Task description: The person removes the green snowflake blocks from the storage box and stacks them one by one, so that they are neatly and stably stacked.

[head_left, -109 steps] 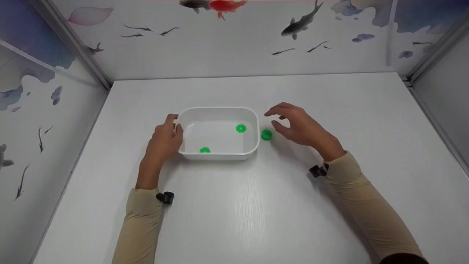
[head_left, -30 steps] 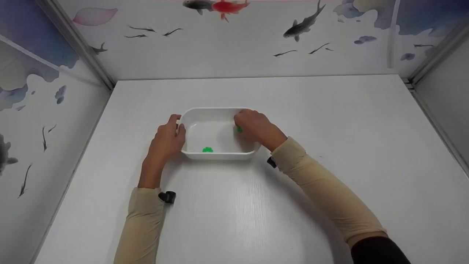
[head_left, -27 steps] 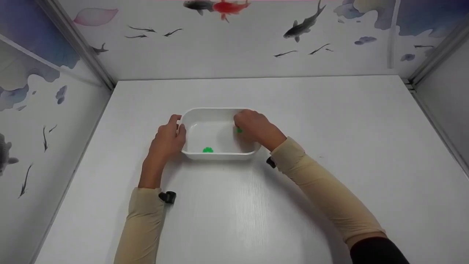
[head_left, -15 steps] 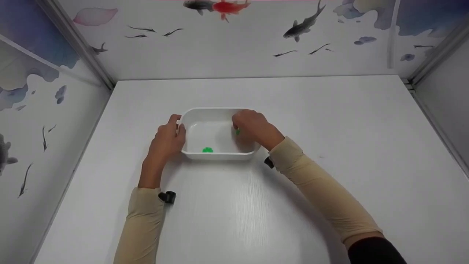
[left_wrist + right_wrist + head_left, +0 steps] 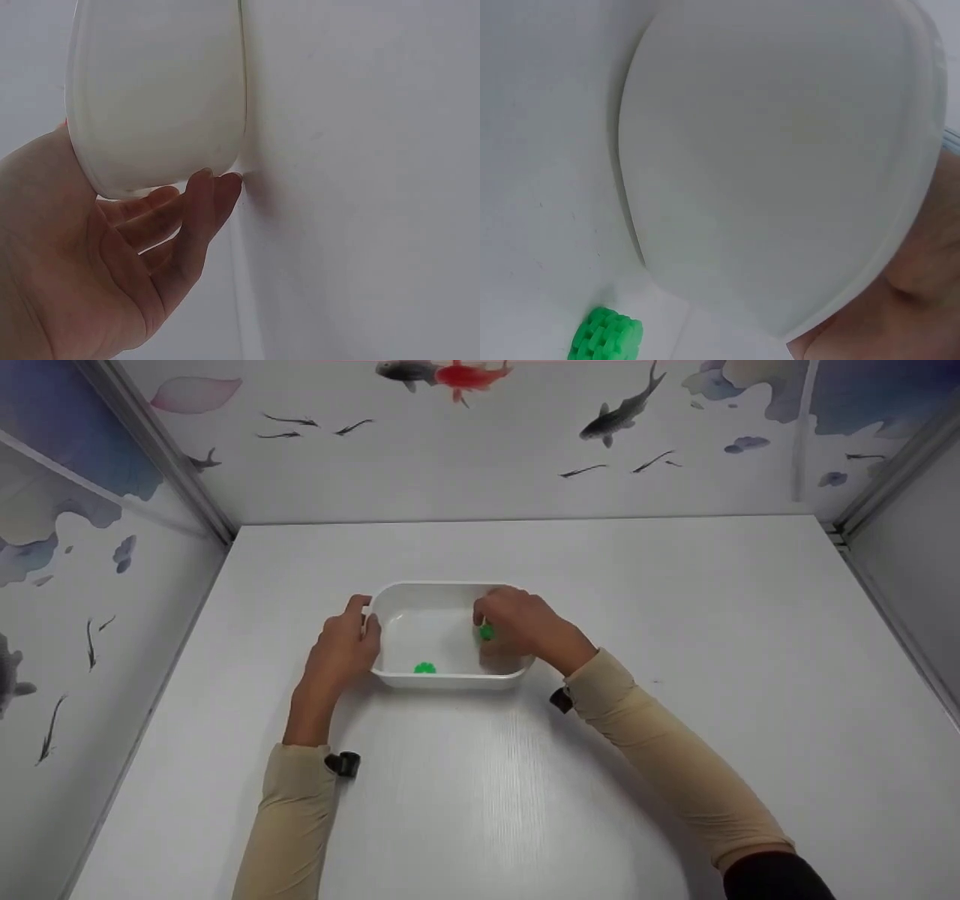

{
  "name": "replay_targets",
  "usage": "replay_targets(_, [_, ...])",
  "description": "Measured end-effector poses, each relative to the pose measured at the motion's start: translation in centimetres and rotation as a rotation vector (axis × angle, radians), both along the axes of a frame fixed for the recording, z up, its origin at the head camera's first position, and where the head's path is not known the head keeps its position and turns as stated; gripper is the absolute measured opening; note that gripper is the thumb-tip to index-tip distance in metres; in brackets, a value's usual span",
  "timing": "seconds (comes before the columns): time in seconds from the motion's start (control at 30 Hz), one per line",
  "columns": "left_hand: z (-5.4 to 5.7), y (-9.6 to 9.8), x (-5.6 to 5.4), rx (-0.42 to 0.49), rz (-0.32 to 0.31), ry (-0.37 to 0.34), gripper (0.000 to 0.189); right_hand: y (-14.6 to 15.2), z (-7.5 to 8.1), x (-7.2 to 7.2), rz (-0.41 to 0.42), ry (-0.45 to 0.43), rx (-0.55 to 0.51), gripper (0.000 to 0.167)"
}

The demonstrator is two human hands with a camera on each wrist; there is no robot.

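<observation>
A white rectangular tray [image 5: 442,681] with rounded corners stands on the white table. My left hand [image 5: 337,649] holds its left end, fingers curled against the end wall in the left wrist view. My right hand [image 5: 521,622] reaches over the right rim into the tray, fingers bent about a small green toothed piece [image 5: 487,631]. Whether it pinches that piece or only touches it, I cannot tell. Another green piece [image 5: 425,668] lies in the tray by the front wall. Outside it, a green toothed cylinder [image 5: 606,335] sits on the table, hidden in the head view.
Printed panels with fish [image 5: 619,416] rise behind the table [image 5: 480,810] and along its left side. A plain grey panel [image 5: 915,555] stands at the right.
My right hand has come from outside the tray into its right side. Lately its fingers have spread, and the green piece there has shifted slightly towards me. The left hand stays in place.
</observation>
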State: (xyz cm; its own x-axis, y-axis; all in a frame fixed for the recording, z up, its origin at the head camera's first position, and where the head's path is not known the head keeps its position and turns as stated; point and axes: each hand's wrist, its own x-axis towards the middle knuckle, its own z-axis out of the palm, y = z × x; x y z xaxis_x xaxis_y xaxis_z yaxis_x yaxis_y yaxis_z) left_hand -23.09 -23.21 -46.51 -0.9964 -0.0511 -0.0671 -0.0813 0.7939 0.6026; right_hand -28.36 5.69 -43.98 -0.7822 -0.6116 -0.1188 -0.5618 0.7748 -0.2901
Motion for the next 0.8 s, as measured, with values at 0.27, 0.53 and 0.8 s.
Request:
replay_targets(0.27, [0.1, -0.1, -0.1, 0.001, -0.002, 0.002, 0.05, 1.1, 0.7, 0.6, 0.013, -0.011, -0.153, 0.037])
replay_targets(0.53, [0.0, -0.1, -0.1, 0.004, -0.006, 0.01, 0.05, 2.8, 1.2, 1.3, 0.027, -0.008, -0.327, 0.031])
replay_targets(0.8, [-0.2, 0.1, 0.0, -0.002, -0.006, 0.025, 0.049, 4.8, 1.2, 2.3, 0.034, 0.034, -0.461, 0.028])
